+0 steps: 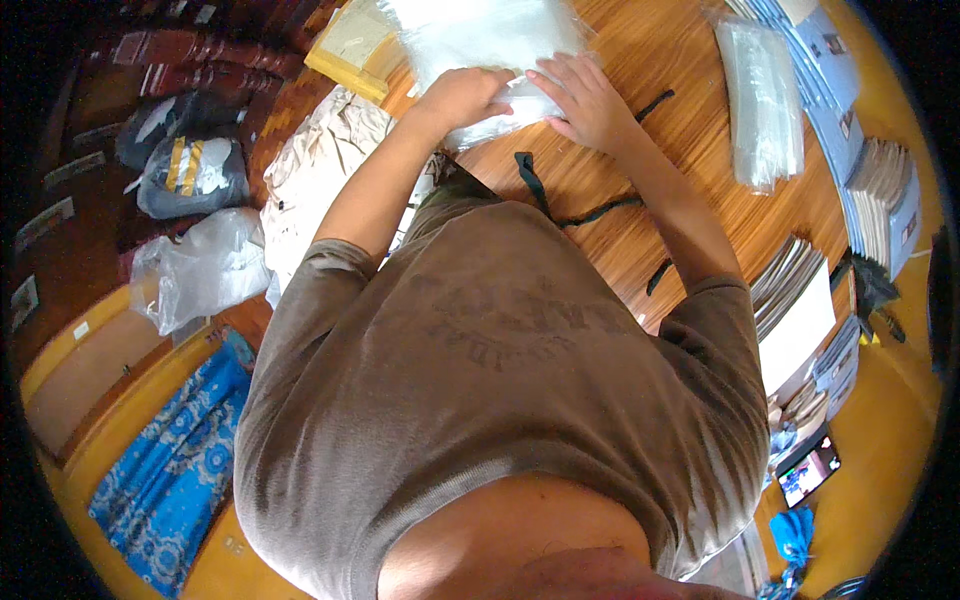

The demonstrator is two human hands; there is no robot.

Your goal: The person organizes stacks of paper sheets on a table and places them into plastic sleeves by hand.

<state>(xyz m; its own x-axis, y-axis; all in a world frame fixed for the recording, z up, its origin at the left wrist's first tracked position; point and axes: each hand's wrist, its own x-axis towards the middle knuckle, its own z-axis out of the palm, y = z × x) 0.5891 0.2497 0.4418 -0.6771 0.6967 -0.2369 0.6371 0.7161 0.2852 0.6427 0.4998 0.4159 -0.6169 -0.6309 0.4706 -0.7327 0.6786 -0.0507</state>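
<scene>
At the table's far edge, both hands are on a clear plastic bag (530, 103) that has something white in or under it. My left hand (460, 100) is curled over the bag's left side, fingers bent and closed on it. My right hand (590, 105) lies on the right side with its fingers spread, the thumb apart at the near edge. Just beyond the hands is a pile of clear plastic sheets or bags (480, 35). What lies beneath my fingers is hidden.
Black straps (535, 185) lie on the wooden table (670, 130). To the right are a long stack of clear bags (762, 105), stacked folders (885, 190) and a phone (808, 470). Cream cloth (320, 170), a yellow-edged box (350, 50) and bagged items (190, 170) are at left.
</scene>
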